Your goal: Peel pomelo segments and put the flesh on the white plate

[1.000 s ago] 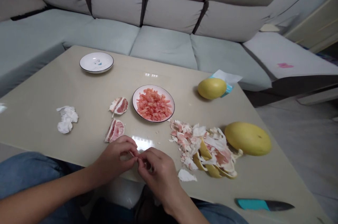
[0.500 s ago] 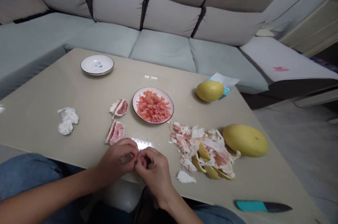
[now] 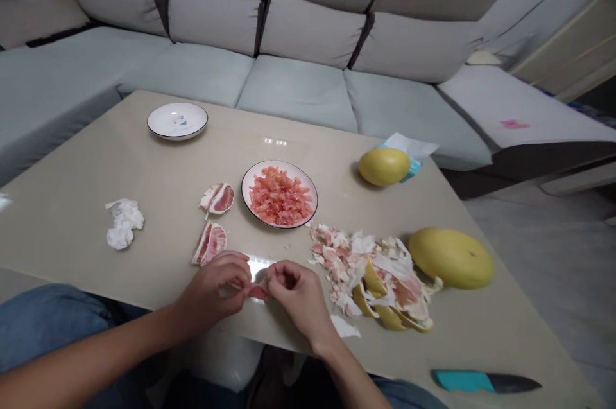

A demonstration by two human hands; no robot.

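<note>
Above the table's near edge, my left hand (image 3: 219,287) is closed, its thumb and fingertips pinching a small red pomelo segment (image 3: 258,293). My right hand (image 3: 301,296) is closed too, with its fingertips at the other end of that segment, on what looks like a thin pale membrane. Just beyond my left hand lie two larger chunks of peeled pomelo, one nearer (image 3: 210,243) and one farther (image 3: 219,198). A plate (image 3: 246,198) heaped with red pomelo pulp (image 3: 282,196) stands ahead of my hands.
Right of my hands is a pile of peel and membrane scraps (image 3: 380,280). Two whole yellow pomelos (image 3: 450,257) (image 3: 384,166) sit at the right, one by a tissue pack (image 3: 414,168). A knife (image 3: 486,381) lies near right; crumpled tissue (image 3: 124,223) and another plate (image 3: 177,121) are left.
My right hand has moved a little to the right, away from my left. The red segment now shows between the fingertips. My left hand has hardly moved.
</note>
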